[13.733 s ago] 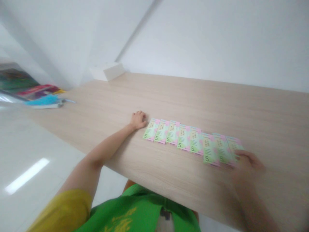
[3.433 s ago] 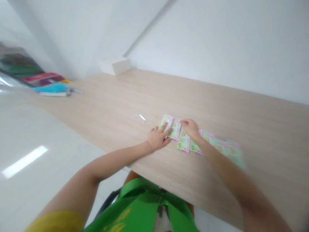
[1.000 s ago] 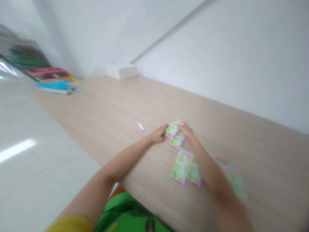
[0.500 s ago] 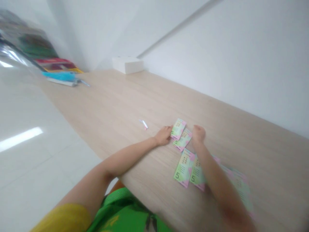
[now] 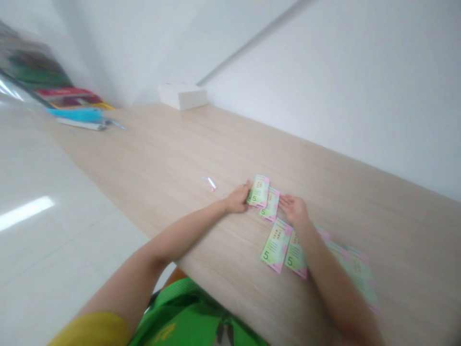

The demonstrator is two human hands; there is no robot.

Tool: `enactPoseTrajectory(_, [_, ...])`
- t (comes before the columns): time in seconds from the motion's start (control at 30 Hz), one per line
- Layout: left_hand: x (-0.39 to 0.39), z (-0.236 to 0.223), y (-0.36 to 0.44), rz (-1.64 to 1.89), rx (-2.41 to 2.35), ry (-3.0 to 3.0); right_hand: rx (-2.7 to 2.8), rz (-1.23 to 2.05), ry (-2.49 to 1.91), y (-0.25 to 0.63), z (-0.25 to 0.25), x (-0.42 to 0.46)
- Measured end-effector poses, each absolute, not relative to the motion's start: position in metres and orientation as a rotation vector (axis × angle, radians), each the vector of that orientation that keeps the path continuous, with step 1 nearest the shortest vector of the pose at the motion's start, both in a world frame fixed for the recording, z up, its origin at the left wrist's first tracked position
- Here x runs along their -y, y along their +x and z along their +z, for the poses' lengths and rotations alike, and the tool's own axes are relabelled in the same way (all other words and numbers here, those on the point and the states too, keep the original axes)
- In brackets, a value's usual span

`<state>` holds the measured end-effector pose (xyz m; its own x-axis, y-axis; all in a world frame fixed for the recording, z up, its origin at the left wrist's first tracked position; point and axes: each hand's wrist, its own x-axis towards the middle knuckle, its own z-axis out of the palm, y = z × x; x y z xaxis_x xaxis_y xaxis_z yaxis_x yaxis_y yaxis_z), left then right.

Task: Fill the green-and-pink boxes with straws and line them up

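Two overlapping green-and-pink printed cards lie between my hands: the upper card (image 5: pixel 260 190) partly covers the lower card (image 5: pixel 271 205). My left hand (image 5: pixel 236 198) rests on the table against the left edge of the upper card, its fingers stretched forward; whether they grip it is hard to see. At the right edge of the lower card, my right hand (image 5: pixel 295 208) reaches in with fingers extended and nothing visible in them. Nearer me lie another card (image 5: pixel 276 246) marked 5 and a neighbouring card (image 5: pixel 296 257), partly hidden by my right forearm. Further cards (image 5: pixel 355 269) show blurred beyond that arm.
Small white and pink sticks (image 5: pixel 211 183) lie left of my left hand on the wooden table (image 5: pixel 162 158). A white box (image 5: pixel 183 96) stands by the wall. Blue items (image 5: pixel 79 115) and a red-and-yellow tray (image 5: pixel 72 97) sit at the far left end.
My right hand has gone from a closed fist to stretched fingers beside the lower card. The two overlapping cards have turned slightly more upright. The view has shifted a little.
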<state>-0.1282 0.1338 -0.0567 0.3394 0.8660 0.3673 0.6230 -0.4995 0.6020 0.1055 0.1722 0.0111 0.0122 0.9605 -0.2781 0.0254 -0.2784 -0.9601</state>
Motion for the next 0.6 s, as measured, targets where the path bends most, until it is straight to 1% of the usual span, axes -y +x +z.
enactPoseTrajectory(0.17, [-0.122, -0.047, -0.117, 1.004, -1.447, 2.242, 0.995, 1.497, -1.474, 0.107, 0.017, -0.184])
enactPoseTrajectory(0.3, [-0.117, -0.038, -0.115, 0.872, -1.515, 2.306, 1.009, 1.503, -1.493, 0.108, 0.015, -0.181])
enactPoseTrajectory(0.4, [-0.120, -0.036, -0.121, 0.822, -1.431, 2.401, 1.021, 1.497, -1.481, 0.109, 0.014, -0.178])
enactPoseTrajectory(0.6, [-0.123, -0.030, -0.133, 0.829, -1.282, 2.447, 1.034, 1.436, -1.458, 0.095, 0.018, -0.182])
